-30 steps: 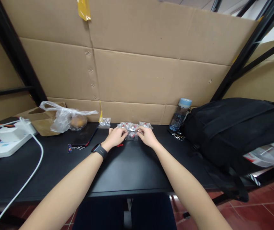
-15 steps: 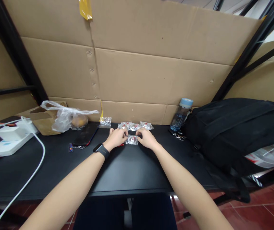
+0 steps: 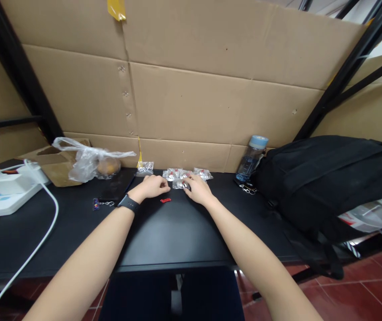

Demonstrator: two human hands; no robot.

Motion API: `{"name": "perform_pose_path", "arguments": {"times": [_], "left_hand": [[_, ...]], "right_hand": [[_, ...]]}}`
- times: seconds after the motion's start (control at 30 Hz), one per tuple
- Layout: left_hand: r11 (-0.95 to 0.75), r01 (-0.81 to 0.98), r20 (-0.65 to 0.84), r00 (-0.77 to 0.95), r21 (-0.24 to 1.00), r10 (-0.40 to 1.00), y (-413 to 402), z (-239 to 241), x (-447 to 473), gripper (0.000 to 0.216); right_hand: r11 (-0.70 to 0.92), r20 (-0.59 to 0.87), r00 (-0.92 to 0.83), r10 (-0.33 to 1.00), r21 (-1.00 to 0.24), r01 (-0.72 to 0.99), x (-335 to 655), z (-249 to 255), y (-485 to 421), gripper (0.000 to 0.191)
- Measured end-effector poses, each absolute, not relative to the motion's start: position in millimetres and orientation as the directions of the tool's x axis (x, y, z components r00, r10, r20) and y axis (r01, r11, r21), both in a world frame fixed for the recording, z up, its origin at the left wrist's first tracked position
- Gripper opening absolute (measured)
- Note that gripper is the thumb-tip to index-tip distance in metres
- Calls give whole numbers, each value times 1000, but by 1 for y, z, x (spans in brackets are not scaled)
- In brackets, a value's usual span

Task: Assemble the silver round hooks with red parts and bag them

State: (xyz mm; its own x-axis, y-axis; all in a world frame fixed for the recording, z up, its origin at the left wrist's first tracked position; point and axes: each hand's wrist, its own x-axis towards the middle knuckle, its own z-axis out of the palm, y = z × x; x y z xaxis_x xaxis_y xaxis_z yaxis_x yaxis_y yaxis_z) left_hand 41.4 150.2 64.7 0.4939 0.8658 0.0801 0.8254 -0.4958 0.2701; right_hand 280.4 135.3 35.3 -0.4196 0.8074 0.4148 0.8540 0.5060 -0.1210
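Note:
My right hand [image 3: 199, 190] has its fingertips closed on the right side of a small clear plastic packet [image 3: 178, 184] with a shiny round thing inside. This packet lies just in front of a row of similar packets [image 3: 171, 174] with red bits in them, near the cardboard wall. To the left, my left hand [image 3: 153, 187], with a black watch on the wrist, hovers low over the table, fingers curled in and nothing visible in them. A small red item [image 3: 165, 200] lies just below it. Another clear packet [image 3: 145, 167] is beyond the left hand.
On the right stand a blue-capped bottle [image 3: 251, 158] and a black backpack [image 3: 327, 178]. On the left are a white power strip [image 3: 6, 203] with cables, a cardboard box [image 3: 60, 171], a tied plastic bag [image 3: 88, 165] and a dark flat pouch [image 3: 113, 189] with a keychain.
The packet has moved away from me, up against the row. My left hand has come off it and shifted left, uncovering the red item. My right hand moved along with the packet.

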Motion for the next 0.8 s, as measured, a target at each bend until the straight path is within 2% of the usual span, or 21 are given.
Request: {"name": "perform_pose_path", "arguments": {"times": [0.1, 0.17, 0.2, 0.3, 0.33, 0.4, 0.5, 0.73, 0.8], "left_hand": [[-536, 787, -76, 581, 304, 810, 146, 74, 36, 26], [-529, 799, -125, 578, 286, 806, 142, 79, 35, 29], [-522, 810, -140, 569, 268, 811, 141, 80, 36, 29], [-527, 819, -166, 566, 229, 808, 140, 80, 38, 20], [-537, 812, -160, 576, 228, 802, 140, 79, 39, 16], [-557, 797, -132, 593, 233, 794, 140, 77, 42, 12], [-565, 792, -66, 592, 231, 803, 141, 73, 46, 7], [-611, 730, 81, 620, 305, 781, 142, 69, 50, 10], [-613, 716, 120, 613, 334, 781, 143, 68, 50, 10]], "right_hand": [[480, 370, -404, 837, -142, 866, 295, 46, 133, 36], [439, 250, -391, 886, -179, 881, 313, 56, 131, 31], [404, 171, -375, 911, -193, 894, 323, 60, 129, 31], [295, -65, -314, 947, -207, 933, 350, 72, 127, 57], [270, -121, -300, 946, -217, 938, 356, 74, 128, 61], [243, -177, -291, 940, -247, 938, 363, 76, 129, 56], [238, -163, -292, 943, -285, 928, 360, 75, 130, 43], [292, -26, -319, 948, -335, 896, 342, 68, 128, 31], [295, 12, -310, 951, -345, 891, 341, 65, 129, 33]]}}
